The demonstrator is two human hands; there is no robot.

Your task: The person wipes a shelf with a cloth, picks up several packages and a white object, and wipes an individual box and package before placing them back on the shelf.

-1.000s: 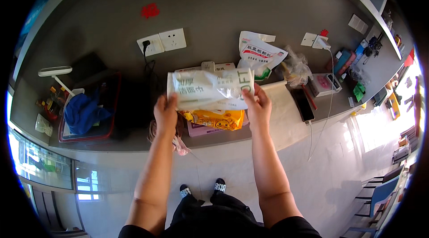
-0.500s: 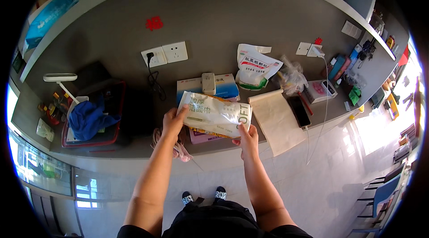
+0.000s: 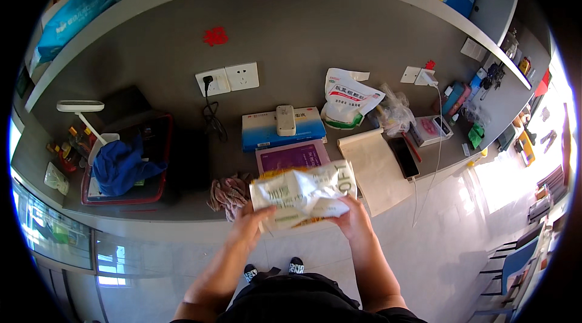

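"White plastic is shining on that pack (image 3: pixel 306 194). Is it looking heavy?"

"No, I'm guessing light, soft and slippery. The left hand (image 3: pixel 253 225) and right hand (image 3: pixel 354 219) are pinching its two ends, good spots. They're holding it up near the desk (image 3: pixel 451 148) edge."

"What's hiding?"

"Something yellow (image 3: pixel 273 173) is peeking out behind; I'm not telling what. The pack is covering some fingers too."

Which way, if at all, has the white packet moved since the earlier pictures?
Yes, toward the person: earlier the white packet hid part of the unmoved blue box; now a flat purple item shows between them.
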